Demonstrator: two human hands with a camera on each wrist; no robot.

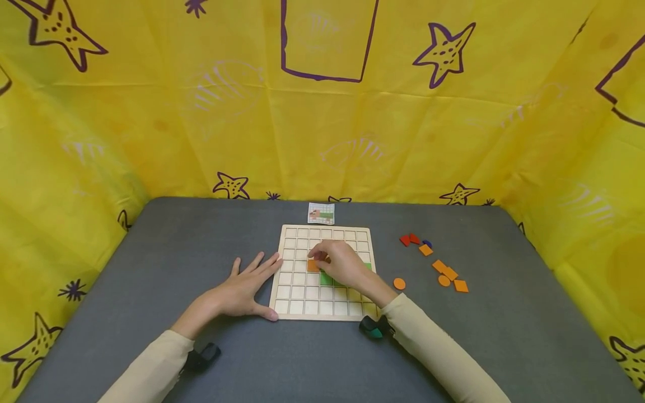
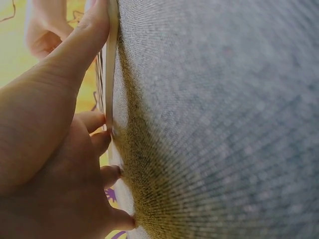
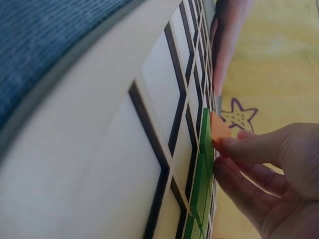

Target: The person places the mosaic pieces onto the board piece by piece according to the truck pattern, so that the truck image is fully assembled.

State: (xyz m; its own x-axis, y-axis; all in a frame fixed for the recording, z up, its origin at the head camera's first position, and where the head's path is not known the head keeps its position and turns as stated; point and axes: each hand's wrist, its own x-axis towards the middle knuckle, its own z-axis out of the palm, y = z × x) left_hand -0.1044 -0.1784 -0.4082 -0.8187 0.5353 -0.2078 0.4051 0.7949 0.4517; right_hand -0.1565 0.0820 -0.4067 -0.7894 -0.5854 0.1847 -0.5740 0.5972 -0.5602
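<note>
A pale wooden grid board point(image 1: 297, 307) lies on the grey table. My left hand point(image 1: 242, 291) has its fingers spread, the thumb at the board's near left corner and a fingertip at its left edge. Over the board's middle, my right hand point(image 1: 342, 263) pinches a small orange tile point(image 3: 215, 144) between thumb and fingers; most of that tile is hidden. Just below those fingertips an orange square point(image 1: 313, 266) sits in the grid. Green tiles point(image 1: 326, 279) fill cells beside it, partly covered by the right hand and wrist.
Behind the board lies a small picture card point(image 1: 321, 214) with a coloured grid pattern. To the right are scattered loose pieces: an orange disc point(image 1: 399, 284), orange diamonds point(image 1: 461, 286), red pieces point(image 1: 414, 239) and a blue piece point(image 1: 427, 244). A yellow curtain point(image 1: 322, 123) surrounds the table.
</note>
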